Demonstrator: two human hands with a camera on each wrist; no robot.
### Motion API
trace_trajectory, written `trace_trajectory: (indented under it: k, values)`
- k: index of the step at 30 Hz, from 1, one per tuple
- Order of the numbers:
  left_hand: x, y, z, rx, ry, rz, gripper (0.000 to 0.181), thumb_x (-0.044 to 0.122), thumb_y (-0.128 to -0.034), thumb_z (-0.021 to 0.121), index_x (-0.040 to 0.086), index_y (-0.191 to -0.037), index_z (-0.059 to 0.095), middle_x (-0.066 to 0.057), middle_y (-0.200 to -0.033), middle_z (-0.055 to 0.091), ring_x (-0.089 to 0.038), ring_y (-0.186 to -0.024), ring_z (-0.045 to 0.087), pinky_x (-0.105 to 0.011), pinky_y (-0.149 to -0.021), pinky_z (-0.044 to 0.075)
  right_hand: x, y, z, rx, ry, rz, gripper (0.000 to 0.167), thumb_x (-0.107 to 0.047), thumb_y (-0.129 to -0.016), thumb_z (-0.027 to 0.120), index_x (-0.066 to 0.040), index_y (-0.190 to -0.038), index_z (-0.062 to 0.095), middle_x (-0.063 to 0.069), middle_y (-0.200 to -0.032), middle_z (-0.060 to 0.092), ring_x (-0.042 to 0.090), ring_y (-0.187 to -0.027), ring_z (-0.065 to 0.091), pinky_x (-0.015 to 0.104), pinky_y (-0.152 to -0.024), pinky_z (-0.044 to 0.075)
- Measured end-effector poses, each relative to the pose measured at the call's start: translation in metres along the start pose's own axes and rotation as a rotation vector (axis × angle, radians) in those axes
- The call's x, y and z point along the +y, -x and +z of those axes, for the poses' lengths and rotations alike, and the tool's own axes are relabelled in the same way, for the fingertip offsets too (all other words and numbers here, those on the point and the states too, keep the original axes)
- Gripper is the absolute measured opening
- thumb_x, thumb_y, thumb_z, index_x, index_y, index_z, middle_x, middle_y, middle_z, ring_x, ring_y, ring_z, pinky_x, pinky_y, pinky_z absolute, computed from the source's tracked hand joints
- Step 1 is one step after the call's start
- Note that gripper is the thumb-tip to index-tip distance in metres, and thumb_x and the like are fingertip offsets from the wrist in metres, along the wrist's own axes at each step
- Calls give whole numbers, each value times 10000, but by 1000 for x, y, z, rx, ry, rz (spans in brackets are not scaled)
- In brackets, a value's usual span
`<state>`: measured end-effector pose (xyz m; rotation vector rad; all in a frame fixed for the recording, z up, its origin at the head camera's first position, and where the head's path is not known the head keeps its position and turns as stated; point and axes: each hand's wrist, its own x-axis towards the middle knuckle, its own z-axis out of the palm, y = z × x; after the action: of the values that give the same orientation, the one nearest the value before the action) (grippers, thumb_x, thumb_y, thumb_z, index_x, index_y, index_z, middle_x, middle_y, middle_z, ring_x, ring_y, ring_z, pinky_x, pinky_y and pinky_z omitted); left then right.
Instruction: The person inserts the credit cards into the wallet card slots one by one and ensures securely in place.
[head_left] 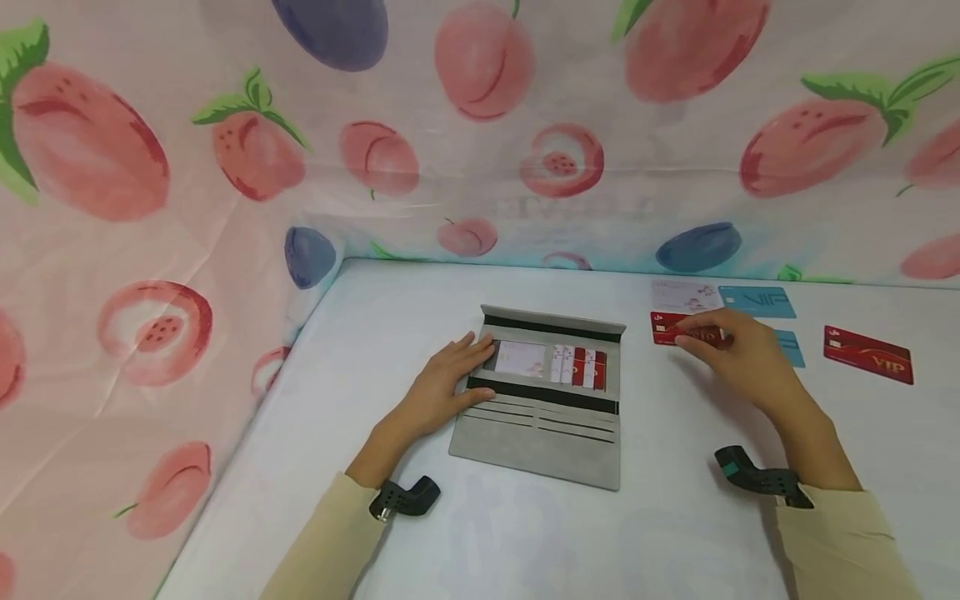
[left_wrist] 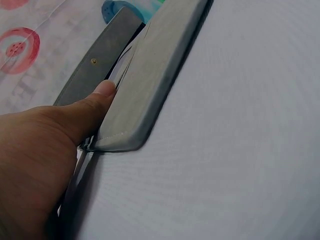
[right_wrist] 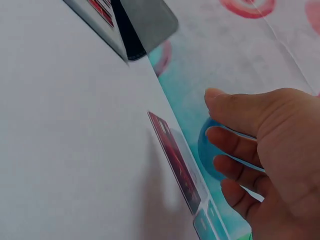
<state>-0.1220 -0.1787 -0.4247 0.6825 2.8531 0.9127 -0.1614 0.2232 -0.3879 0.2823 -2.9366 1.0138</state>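
A grey wallet (head_left: pixel 536 461) lies unfolded on the white table. A pale card (head_left: pixel 521 359) sits in its upper part, beside a row of small red and white card edges (head_left: pixel 588 367). My left hand (head_left: pixel 442 387) rests on the wallet's left edge, fingers fairly straight; in the left wrist view the thumb (left_wrist: pixel 95 107) touches the wallet (left_wrist: pixel 145 85). On the right, my right hand (head_left: pixel 750 358) hovers over a red card (head_left: pixel 666 327). The right wrist view shows a gap between thumb and fingers, with nothing held, and the red card (right_wrist: pixel 175 162) lying apart from them.
Around the right hand lie a pale patterned card (head_left: pixel 684 295), a blue VIP card (head_left: pixel 759 302), another blue card (head_left: pixel 791 348) partly hidden by the hand, and a red VIP card (head_left: pixel 870 354) farther right. A fruit-patterned cloth (head_left: pixel 420 212) rises behind and left of the table.
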Motion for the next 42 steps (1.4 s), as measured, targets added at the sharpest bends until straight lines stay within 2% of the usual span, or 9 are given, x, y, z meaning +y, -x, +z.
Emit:
trace_trajectory:
  k: [4, 7, 9, 11, 13, 15, 24, 37, 42]
  values:
    - [0, -1, 0, -3, 1, 1, 702, 318, -953, 715, 58, -1544, 439, -74, -1655, 354, -341, -1570, 235, -523, -1298, 174, 11, 1, -7, 30, 10, 16, 390, -327, -995, 684, -30, -1248, 688, 282, -1285, 608, 399, -1003, 554, 181, -649, 458]
    - [0, -1, 0, -1, -2, 2, 701, 315, -952, 717, 58, -1543, 441, -75, -1654, 357, -341, -1570, 237, -524, -1297, 178, 19, 0, -9, 39, 20, 28, 421, -330, -994, 683, -23, -1281, 664, 298, -1326, 591, 442, -1038, 576, 215, -701, 480]
    - [0, -1, 0, 1, -4, 4, 700, 313, -951, 718, 55, -1542, 443, -78, -1653, 359, -344, -1568, 238, -531, -1294, 183, 24, 0, -9, 44, 26, 41, 444, -326, -996, 681, -10, -1305, 639, 314, -1341, 572, 468, -1053, 569, 331, -735, 550]
    - [0, 0, 0, 3, -2, 2, 698, 316, -953, 716, 56, -1541, 445, -76, -1652, 360, -344, -1568, 239, -536, -1292, 186, 28, 0, -9, 46, 25, 59, 474, -326, -1000, 673, 4, -1332, 605, 338, -1374, 534, 502, -1092, 544, 511, -799, 591]
    - [-1, 0, 1, 4, 2, 0, 696, 317, -954, 715, 58, -1541, 445, -76, -1652, 361, -346, -1568, 239, -540, -1292, 185, 33, 0, -8, 43, 17, 80, 502, -330, -1005, 663, 13, -1360, 574, 357, -1413, 486, 533, -1144, 507, 673, -886, 543]
    - [-2, 0, 1, 5, 4, -2, 696, 321, -954, 714, 60, -1541, 445, -75, -1651, 362, -345, -1568, 241, -540, -1292, 184, 37, -1, -7, 42, 10, 97, 517, -330, -1010, 654, 16, -1380, 553, 367, -1442, 449, 556, -1189, 475, 742, -946, 478]
    - [-2, 0, 1, 5, 0, 2, 696, 318, -956, 714, 63, -1544, 443, -71, -1655, 356, -342, -1570, 236, -535, -1293, 184, 45, -2, -2, 26, -9, 122, 556, -331, -1020, 635, 8, -1443, 510, 364, -1496, 378, 566, -1271, 400, 776, -1001, 409]
    - [-3, -1, 1, 0, -4, -2, 700, 324, -957, 712, 65, -1547, 437, -64, -1657, 354, -333, -1572, 234, -534, -1295, 179, 46, -6, 4, 18, 37, 70, 552, -283, -986, 692, 12, -1423, 529, 365, -1458, 421, 560, -1191, 466, 744, -968, 463]
    - [-1, 0, 1, 2, -1, 3, 702, 322, -955, 715, 62, -1546, 438, -65, -1657, 353, -332, -1573, 231, -527, -1298, 172, 44, -8, 4, -8, 52, 72, 559, -256, -985, 689, -7, -1450, 505, 366, -1501, 386, 573, -1236, 433, 764, -983, 444]
